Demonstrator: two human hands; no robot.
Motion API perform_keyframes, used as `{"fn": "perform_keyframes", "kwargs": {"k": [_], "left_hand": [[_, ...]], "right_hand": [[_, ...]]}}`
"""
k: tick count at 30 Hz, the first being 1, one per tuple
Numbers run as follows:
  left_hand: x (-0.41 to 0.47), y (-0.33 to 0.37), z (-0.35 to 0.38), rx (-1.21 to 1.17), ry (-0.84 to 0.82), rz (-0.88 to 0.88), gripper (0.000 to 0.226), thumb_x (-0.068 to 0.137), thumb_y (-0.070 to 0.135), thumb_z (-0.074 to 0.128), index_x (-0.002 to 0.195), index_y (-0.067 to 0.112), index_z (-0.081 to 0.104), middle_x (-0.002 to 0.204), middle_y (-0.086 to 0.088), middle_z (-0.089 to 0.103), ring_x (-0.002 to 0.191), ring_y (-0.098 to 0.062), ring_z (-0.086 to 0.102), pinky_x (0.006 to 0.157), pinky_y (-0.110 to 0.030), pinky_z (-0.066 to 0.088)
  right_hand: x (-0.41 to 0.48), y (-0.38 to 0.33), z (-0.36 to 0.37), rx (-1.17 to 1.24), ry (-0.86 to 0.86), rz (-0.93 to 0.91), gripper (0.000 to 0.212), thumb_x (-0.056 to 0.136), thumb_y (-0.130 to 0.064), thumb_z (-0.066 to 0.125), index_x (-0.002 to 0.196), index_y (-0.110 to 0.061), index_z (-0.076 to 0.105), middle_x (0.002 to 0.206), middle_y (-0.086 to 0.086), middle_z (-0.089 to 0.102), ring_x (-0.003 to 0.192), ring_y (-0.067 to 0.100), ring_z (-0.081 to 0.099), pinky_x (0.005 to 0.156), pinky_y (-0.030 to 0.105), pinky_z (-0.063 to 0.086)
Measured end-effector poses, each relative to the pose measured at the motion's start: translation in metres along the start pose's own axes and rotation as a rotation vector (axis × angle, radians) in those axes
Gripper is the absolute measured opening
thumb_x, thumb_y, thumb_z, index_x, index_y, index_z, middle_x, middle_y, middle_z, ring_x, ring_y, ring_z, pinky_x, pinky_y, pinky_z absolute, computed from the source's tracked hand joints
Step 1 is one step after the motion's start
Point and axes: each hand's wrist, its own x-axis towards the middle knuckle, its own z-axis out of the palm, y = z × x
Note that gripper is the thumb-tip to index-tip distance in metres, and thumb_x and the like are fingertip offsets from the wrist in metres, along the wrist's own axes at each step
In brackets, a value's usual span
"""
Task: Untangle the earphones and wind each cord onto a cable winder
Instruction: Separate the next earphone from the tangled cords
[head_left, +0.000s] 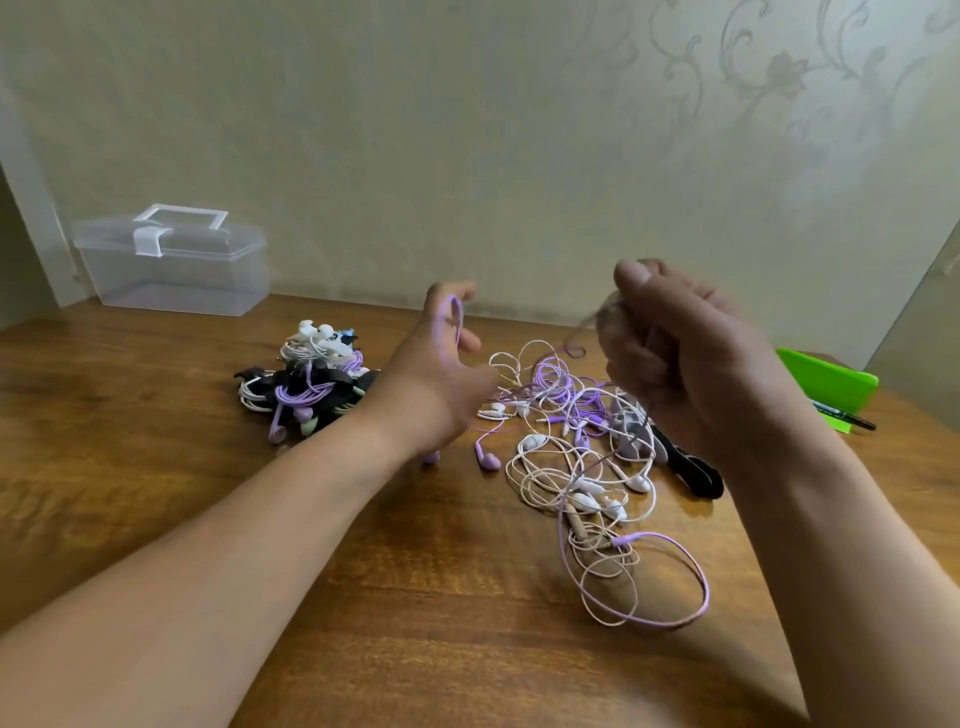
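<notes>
Both hands were up over the brown wooden table (156, 519). The left hand (441, 374) had a thin lilac earphone cord (457, 317) looped round its fingers, and the right hand (691, 358) was clenched on something blurry grey. The loose tangle of lilac and white earphones (582, 467) sat under them, with the wound bundles (306, 384) off to the left.

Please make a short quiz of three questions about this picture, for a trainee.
1. True or false: the clear box is open.
2. Which hand has a purple cord looped over its fingers?
3. The pile of wound earphones lies: A) left of the loose tangle, B) right of it, C) inside the box.

Key
1. False; its lid is shut.
2. The left hand; the right hand is closed around a blurred object.
3. A.
</notes>
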Motion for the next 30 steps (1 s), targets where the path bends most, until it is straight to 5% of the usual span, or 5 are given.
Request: {"fn": "perform_keyframes", "kwargs": {"k": [7, 11, 17, 23, 30], "left_hand": [[-0.007, 0.007, 0.0, -0.702, -0.451, -0.023, 0.039, 0.094, 0.025, 0.051, 0.126, 0.008, 0.066, 0.113, -0.022, 0.073, 0.093, -0.038, 0.066, 0.063, -0.034, 0.049], [-0.003, 0.004, 0.004, -0.648, -0.44, 0.034, 0.029, 0.098, 0.033, 0.061, 0.083, 0.012, 0.074, 0.058, -0.004, 0.052, 0.049, -0.014, 0.044, 0.048, -0.026, 0.032], [0.01, -0.004, -0.009, -0.903, -0.279, -0.055, 0.035, 0.099, 0.022, 0.051, 0.065, 0.018, 0.047, 0.058, 0.0, 0.03, 0.041, -0.01, 0.022, 0.049, -0.03, 0.012], [0.002, 0.002, -0.006, -0.772, -0.306, 0.027, 0.028, 0.088, 0.023, 0.057, 0.066, 0.013, 0.042, 0.061, -0.005, 0.029, 0.045, -0.014, 0.02, 0.05, -0.033, 0.011], [-0.007, 0.011, 0.003, -0.542, -0.248, 0.06, 0.041, 0.101, 0.003, 0.051, 0.061, 0.012, 0.051, 0.05, -0.001, 0.038, 0.044, -0.012, 0.03, 0.041, -0.021, 0.023]], "right_hand": [[0.004, 0.01, 0.003, -0.117, 0.107, 0.05, 0.04, 0.088, 0.003, 0.065, 0.064, -0.02, 0.042, 0.087, 0.026, 0.069, 0.047, 0.016, 0.025, 0.044, 0.029, 0.012], [0.007, 0.012, -0.007, -0.086, 0.248, 0.017, 0.023, 0.092, 0.005, 0.05, 0.088, -0.017, 0.055, 0.071, 0.014, 0.064, 0.047, 0.015, 0.023, 0.043, 0.026, 0.014], [0.006, 0.009, -0.025, -0.096, 0.274, 0.092, 0.023, 0.078, -0.021, 0.047, 0.062, -0.019, 0.063, 0.051, -0.003, 0.024, 0.045, 0.013, 0.021, 0.044, 0.024, 0.02], [-0.004, 0.014, -0.011, -0.951, 0.058, 0.196, 0.052, 0.102, -0.061, 0.05, 0.084, -0.018, 0.074, 0.095, 0.0, 0.076, 0.095, 0.022, 0.069, 0.098, 0.042, 0.05], [-0.003, 0.024, 0.013, -0.707, -0.063, 0.138, 0.038, 0.103, -0.048, 0.057, 0.105, -0.013, 0.069, 0.08, -0.003, 0.075, 0.08, 0.016, 0.072, 0.083, 0.038, 0.056]]}}
